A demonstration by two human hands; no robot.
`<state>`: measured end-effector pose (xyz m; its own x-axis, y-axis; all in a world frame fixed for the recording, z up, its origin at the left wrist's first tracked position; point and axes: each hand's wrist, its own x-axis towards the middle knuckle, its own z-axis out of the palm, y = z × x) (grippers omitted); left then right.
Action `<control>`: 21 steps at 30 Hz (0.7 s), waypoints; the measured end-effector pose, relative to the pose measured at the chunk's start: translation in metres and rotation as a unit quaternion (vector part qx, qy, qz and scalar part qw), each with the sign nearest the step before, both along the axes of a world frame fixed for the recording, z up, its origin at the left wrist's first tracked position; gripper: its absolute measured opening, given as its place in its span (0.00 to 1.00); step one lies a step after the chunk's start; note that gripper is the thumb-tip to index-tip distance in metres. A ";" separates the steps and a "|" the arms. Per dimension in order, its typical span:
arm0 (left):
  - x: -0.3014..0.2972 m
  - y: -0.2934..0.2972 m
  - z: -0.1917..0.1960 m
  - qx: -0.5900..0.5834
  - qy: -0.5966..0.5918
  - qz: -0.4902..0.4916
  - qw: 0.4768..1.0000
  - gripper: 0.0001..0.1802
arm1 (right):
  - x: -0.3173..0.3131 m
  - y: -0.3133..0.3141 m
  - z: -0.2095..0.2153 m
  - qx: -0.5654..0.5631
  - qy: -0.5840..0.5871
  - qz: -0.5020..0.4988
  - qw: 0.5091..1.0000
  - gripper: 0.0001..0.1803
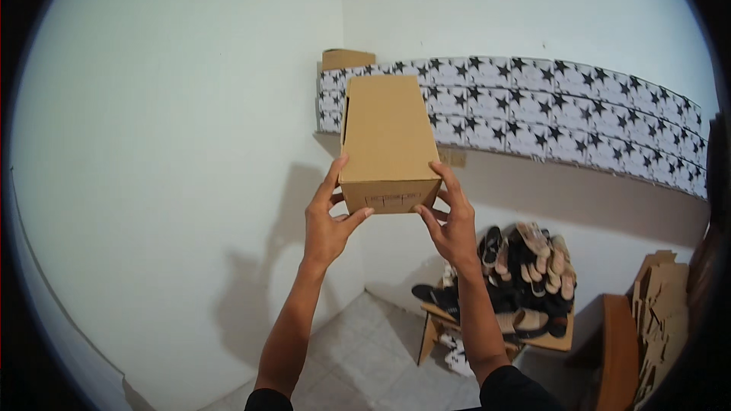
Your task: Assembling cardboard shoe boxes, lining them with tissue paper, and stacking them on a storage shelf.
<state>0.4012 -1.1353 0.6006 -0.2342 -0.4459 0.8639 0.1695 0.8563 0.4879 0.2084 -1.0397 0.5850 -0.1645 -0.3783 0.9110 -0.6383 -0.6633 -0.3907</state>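
Observation:
A brown cardboard shoebox (388,129) is held up in front of me between both hands, its printed short end toward me. At its near left corner, my left hand (327,217) grips the side, with the thumb under the end face. Opposite it, my right hand (449,217) holds the near right corner in the same way. Past the box, a wall shelf carries rows of white boxes with black stars (525,110). The shoebox covers part of the rows' left end; whether it touches them I cannot tell.
Another brown box (348,58) lies on top of the rows at the left end. Below right, a small wooden table (552,342) bears a pile of shoes and sandals (533,266). Flattened cardboard (661,320) leans beside a brown wooden piece (618,350). A white wall (175,106) rises at left.

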 end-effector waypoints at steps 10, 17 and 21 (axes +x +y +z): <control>-0.028 -0.197 0.049 0.048 0.008 -0.051 0.998 0.53 | -0.028 -0.193 0.054 -0.025 0.032 -0.016 0.999 0.41; -0.031 -0.330 0.094 -0.068 0.033 -0.058 0.995 0.55 | -0.026 -0.317 0.098 -0.100 0.093 -0.066 0.988 0.42; -0.029 -0.395 0.132 -0.048 0.023 -0.141 0.989 0.55 | -0.019 -0.377 0.129 -0.107 0.083 -0.113 0.984 0.43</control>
